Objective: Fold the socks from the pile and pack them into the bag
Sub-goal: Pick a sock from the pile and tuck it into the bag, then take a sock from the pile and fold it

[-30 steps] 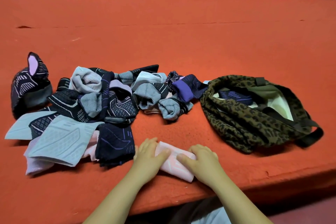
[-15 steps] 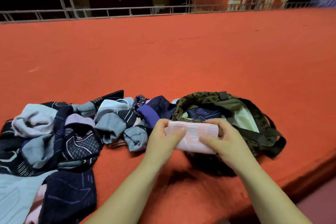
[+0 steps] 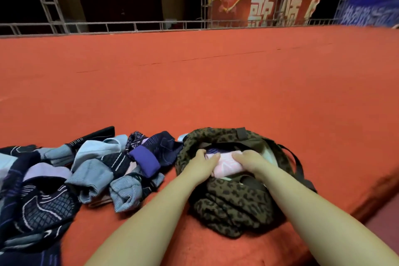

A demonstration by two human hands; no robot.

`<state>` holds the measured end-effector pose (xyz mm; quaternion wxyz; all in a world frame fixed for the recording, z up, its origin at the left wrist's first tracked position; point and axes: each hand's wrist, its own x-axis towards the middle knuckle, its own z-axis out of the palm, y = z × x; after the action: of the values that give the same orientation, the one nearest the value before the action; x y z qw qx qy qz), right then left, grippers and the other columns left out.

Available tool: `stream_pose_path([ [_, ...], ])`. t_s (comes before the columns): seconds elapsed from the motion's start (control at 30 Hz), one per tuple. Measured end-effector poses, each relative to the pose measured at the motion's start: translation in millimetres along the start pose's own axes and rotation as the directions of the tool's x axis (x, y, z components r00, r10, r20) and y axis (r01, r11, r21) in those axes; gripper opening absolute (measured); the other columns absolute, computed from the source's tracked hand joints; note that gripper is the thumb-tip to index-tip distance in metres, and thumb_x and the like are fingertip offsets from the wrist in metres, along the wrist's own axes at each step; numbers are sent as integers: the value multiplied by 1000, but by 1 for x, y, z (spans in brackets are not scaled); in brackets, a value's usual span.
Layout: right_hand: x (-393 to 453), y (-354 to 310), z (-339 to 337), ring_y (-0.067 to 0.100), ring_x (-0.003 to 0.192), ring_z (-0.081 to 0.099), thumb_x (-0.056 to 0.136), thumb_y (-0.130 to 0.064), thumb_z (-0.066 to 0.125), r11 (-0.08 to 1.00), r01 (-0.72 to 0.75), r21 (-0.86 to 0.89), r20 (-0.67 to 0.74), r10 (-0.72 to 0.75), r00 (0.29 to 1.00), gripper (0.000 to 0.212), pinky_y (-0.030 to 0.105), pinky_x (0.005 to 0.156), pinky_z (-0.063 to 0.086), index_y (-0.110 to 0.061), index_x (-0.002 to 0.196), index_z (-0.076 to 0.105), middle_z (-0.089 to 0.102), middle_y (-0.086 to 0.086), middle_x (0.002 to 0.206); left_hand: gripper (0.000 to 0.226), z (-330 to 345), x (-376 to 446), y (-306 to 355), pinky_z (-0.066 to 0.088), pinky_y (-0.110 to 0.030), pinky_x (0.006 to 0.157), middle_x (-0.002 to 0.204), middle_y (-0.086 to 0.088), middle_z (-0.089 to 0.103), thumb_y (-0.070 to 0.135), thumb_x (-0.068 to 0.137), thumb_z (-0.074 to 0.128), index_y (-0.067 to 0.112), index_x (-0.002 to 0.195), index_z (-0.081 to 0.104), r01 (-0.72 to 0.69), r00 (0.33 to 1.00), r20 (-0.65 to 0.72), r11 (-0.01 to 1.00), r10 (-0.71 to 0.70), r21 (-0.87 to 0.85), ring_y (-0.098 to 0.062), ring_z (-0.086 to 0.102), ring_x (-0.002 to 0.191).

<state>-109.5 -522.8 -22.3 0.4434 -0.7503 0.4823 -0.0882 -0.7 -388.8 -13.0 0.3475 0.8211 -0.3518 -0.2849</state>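
Observation:
A folded pink sock (image 3: 225,165) sits in the open mouth of the leopard-print bag (image 3: 233,203), held from both ends. My left hand (image 3: 199,163) grips its left end and my right hand (image 3: 251,161) grips its right end, both inside the bag's opening. A dark sock shows just behind the pink one inside the bag. The sock pile (image 3: 71,177), navy, grey, pale blue and purple, lies to the left of the bag on the orange surface (image 3: 216,93).
The bag's dark strap (image 3: 296,162) loops out on its right side. The orange surface's front edge (image 3: 367,205) drops off close to the right of the bag. A metal railing (image 3: 133,26) and red banner (image 3: 259,4) stand at the far end.
Both hands lifted the folded pink sock off the orange surface and carried it forward and to the right, into the bag's opening. The view has tilted up.

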Motion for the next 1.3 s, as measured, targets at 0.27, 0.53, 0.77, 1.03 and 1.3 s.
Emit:
stream_pose_path([
  [0.27,4,16,2,25,101,56,96,-36,41,957,56,-286,54,-42,998,40,32,80,40,-5,118,55,60,11,114,60,8,-11,-22,35,-28,94,140,-2,47,56,91,41,25,141,34,-53,998,38,983,47,177,-21,47,124],
  [0.53,5,10,9,34,122,47,94,-48,36,950,-17,-312,19,24,1000,65,37,98,38,-2,139,37,46,20,139,35,9,-18,-34,40,-36,80,85,-1,55,60,87,24,44,69,49,-230,973,39,934,228,273,-25,53,97],
  [0.77,-53,-9,-9,25,131,41,92,-49,43,958,211,-196,-107,-235,966,59,39,106,35,-12,139,41,43,7,145,35,-18,-48,-32,38,-30,96,108,6,61,41,95,40,21,108,65,-322,940,-85,942,330,101,-11,51,106],
  [1.03,-127,-55,60,9,98,54,87,-25,60,786,599,-152,-78,-614,785,10,21,87,38,-21,94,65,61,-6,99,9,-62,-114,-115,40,-21,92,102,15,62,28,93,54,34,94,60,-134,985,-122,988,124,-72,-5,56,99],
  [1.3,-132,-71,170,15,95,57,86,-20,64,850,512,126,57,-521,852,12,22,82,40,-15,96,63,63,1,99,9,-103,-172,-179,45,-24,80,84,6,68,28,89,56,23,88,64,-31,972,-227,934,-54,-356,-6,63,80],
])
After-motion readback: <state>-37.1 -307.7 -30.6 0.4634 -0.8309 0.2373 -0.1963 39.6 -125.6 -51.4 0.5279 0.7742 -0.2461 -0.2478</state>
